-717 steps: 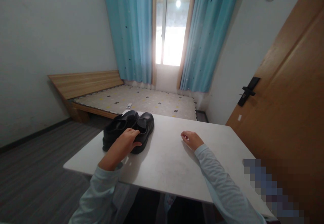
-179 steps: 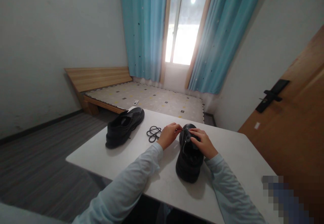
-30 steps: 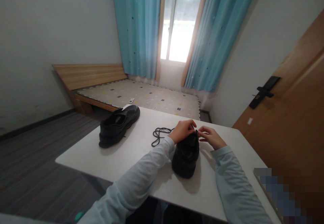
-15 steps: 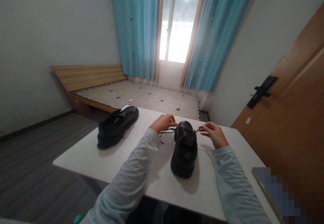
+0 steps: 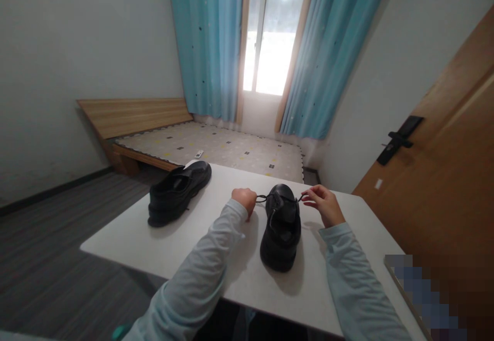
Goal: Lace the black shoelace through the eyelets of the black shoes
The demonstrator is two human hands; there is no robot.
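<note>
Nearest us, on the white tabletop [image 5: 247, 279], a black shoe [image 5: 281, 228] stands toe away from us. We should pull both lace ends evenly, keeping the shoe square. Our left hand [image 5: 244, 199], curled into a fist on the tabletop just left of the toe, pinches one end of the lace [image 5: 263, 197]; our right hand [image 5: 323, 204], raised right of the toe, seems to pinch the other end, fingers partly fanned. Farther left lies the second shoe [image 5: 178, 192].
</note>
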